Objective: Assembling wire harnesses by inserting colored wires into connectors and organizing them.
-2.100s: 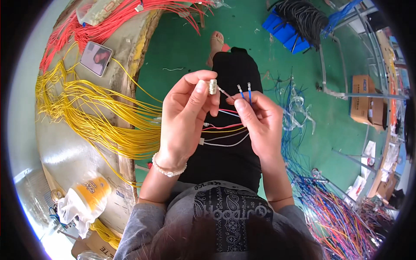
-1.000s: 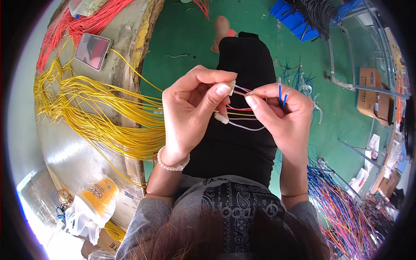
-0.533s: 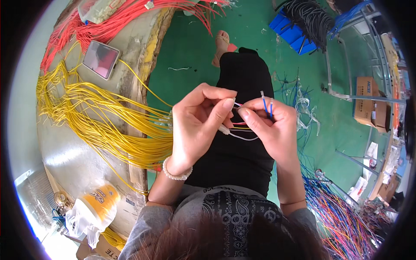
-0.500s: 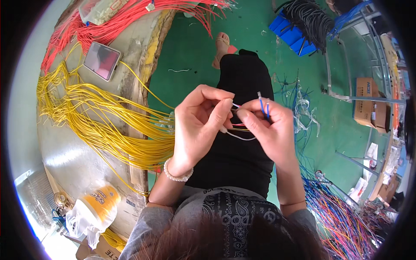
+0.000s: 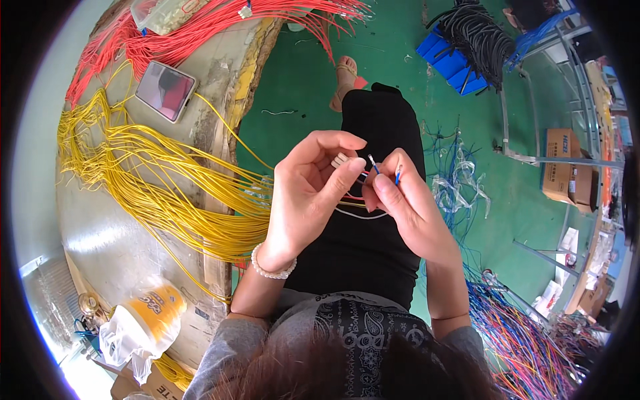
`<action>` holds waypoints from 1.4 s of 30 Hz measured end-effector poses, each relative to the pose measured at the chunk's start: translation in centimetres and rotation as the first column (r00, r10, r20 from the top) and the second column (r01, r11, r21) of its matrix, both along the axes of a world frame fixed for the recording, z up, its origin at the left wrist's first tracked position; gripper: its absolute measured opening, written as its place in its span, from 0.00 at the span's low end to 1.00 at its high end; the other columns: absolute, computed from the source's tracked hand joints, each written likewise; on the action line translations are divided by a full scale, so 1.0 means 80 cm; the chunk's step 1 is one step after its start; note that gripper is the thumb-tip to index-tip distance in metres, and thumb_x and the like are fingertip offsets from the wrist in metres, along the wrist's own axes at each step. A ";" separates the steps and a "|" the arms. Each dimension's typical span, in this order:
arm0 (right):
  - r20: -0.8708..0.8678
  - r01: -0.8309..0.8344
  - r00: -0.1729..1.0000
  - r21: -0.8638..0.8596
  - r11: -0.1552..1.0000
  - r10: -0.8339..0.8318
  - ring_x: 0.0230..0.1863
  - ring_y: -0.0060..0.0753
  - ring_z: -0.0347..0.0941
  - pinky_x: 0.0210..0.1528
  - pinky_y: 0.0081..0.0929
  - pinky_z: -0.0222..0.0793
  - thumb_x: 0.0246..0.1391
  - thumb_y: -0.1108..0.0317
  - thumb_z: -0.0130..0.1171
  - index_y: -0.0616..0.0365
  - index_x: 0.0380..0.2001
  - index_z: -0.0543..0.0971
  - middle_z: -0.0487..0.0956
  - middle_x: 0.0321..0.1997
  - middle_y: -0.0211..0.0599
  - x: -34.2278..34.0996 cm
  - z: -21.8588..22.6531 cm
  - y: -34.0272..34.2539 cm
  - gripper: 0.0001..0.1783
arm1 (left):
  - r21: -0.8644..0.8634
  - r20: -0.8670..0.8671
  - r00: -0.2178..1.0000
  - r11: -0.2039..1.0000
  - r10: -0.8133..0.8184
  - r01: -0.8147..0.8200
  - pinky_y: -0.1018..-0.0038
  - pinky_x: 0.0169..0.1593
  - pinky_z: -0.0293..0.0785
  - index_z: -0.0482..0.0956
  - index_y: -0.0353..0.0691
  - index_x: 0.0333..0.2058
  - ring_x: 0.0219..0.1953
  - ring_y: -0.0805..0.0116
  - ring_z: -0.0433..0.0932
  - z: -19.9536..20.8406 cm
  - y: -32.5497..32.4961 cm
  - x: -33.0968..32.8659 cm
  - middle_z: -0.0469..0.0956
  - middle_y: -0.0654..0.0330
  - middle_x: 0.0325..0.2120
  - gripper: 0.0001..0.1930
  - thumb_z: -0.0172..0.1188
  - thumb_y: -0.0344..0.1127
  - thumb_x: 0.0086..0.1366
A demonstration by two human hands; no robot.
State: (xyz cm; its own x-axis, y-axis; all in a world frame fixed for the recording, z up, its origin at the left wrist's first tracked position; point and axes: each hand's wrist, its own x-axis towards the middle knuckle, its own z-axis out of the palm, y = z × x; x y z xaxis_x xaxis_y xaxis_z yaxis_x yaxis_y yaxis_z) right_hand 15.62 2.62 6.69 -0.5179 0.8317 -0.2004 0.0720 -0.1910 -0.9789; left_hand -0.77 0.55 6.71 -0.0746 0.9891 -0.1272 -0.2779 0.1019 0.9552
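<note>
My left hand (image 5: 308, 190), with a beaded bracelet on the wrist, pinches a small cream plastic connector housing (image 5: 339, 161) between thumb and fingers. Thin wires, among them a white wire (image 5: 363, 217) and a pinkish-red one, run from beside it toward the other hand. Close on the right, my right hand (image 5: 420, 217) is closed on blue wires (image 5: 377, 169) between thumb and fingers. Two of their ends stick up, and the nearer one to the housing carries a metal terminal. That tip is apart from the housing. Both hands are above my black-clothed lap (image 5: 373, 267).
On the workbench (image 5: 100, 233) at left lie bundles of yellow wire (image 5: 180, 200) and red wire (image 5: 193, 40), a phone (image 5: 167, 92) and a bagged tub (image 5: 150, 317). Right: a blue bin (image 5: 450, 60) with black cables, multicoloured wires (image 5: 513, 327), a metal rack (image 5: 573, 159) and cardboard box (image 5: 567, 167).
My right hand has drawn slightly down, and the blue wire tips now point up toward the housing. My left fingers have shifted, showing the cream housing more plainly.
</note>
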 end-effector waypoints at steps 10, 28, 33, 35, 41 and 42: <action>0.057 -0.034 0.998 -0.035 0.999 0.036 0.32 0.18 0.68 0.35 0.17 0.63 0.67 0.68 0.41 0.64 0.38 0.73 0.75 0.35 0.36 0.003 0.000 0.012 0.12 | -0.016 0.020 0.999 0.999 0.032 -0.032 0.86 0.34 0.69 0.74 0.30 0.38 0.29 0.84 0.72 -0.006 -0.003 -0.003 0.75 0.66 0.30 0.06 0.56 0.26 0.65; 0.072 0.295 0.949 0.128 0.947 -0.305 0.22 0.07 0.53 0.23 0.11 0.47 0.52 0.73 0.62 0.63 0.29 0.77 0.69 0.23 0.19 -0.011 -0.007 0.010 0.05 | -0.038 0.012 0.999 0.998 0.052 -0.051 0.87 0.28 0.67 0.77 0.30 0.40 0.25 0.83 0.70 -0.013 -0.001 0.003 0.74 0.66 0.27 0.09 0.56 0.30 0.66; 0.069 0.268 0.958 0.139 0.953 -0.280 0.22 0.08 0.52 0.23 0.12 0.46 0.52 0.73 0.61 0.63 0.27 0.78 0.68 0.22 0.19 -0.006 -0.005 0.008 0.05 | -0.117 0.189 0.976 0.989 0.108 -0.086 0.84 0.30 0.71 0.76 0.30 0.45 0.25 0.78 0.73 -0.020 0.000 0.003 0.75 0.62 0.24 0.13 0.51 0.32 0.69; 0.077 0.245 0.963 0.155 0.957 -0.259 0.21 0.08 0.51 0.23 0.12 0.46 0.52 0.73 0.61 0.63 0.27 0.78 0.68 0.22 0.19 -0.008 -0.006 0.008 0.04 | -0.155 0.291 0.951 0.986 0.103 -0.059 0.83 0.29 0.71 0.75 0.30 0.45 0.24 0.78 0.72 -0.020 -0.001 0.002 0.75 0.62 0.24 0.13 0.51 0.33 0.69; 0.094 0.248 0.961 0.113 0.962 -0.259 0.21 0.08 0.51 0.23 0.13 0.46 0.51 0.72 0.61 0.62 0.25 0.78 0.68 0.20 0.19 -0.008 -0.006 0.010 0.05 | -0.162 0.335 0.937 0.986 0.097 -0.044 0.83 0.28 0.70 0.75 0.30 0.43 0.22 0.78 0.72 -0.022 -0.003 0.006 0.75 0.61 0.23 0.12 0.51 0.34 0.69; 0.093 0.245 0.962 0.108 0.964 -0.255 0.21 0.07 0.51 0.22 0.12 0.46 0.52 0.72 0.62 0.62 0.25 0.78 0.69 0.20 0.18 -0.007 -0.005 0.010 0.05 | -0.156 0.308 0.946 0.986 0.098 -0.051 0.83 0.27 0.70 0.75 0.30 0.43 0.22 0.78 0.72 -0.022 -0.003 0.006 0.75 0.61 0.23 0.12 0.52 0.34 0.69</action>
State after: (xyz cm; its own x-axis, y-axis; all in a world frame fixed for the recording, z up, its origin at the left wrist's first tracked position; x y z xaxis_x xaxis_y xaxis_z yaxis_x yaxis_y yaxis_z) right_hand 15.02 3.44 6.32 -0.2714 0.9496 -0.1569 0.1370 -0.1232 -0.9829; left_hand -0.25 0.30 4.94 -0.0809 0.9515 -0.2969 -0.5734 0.1992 0.7947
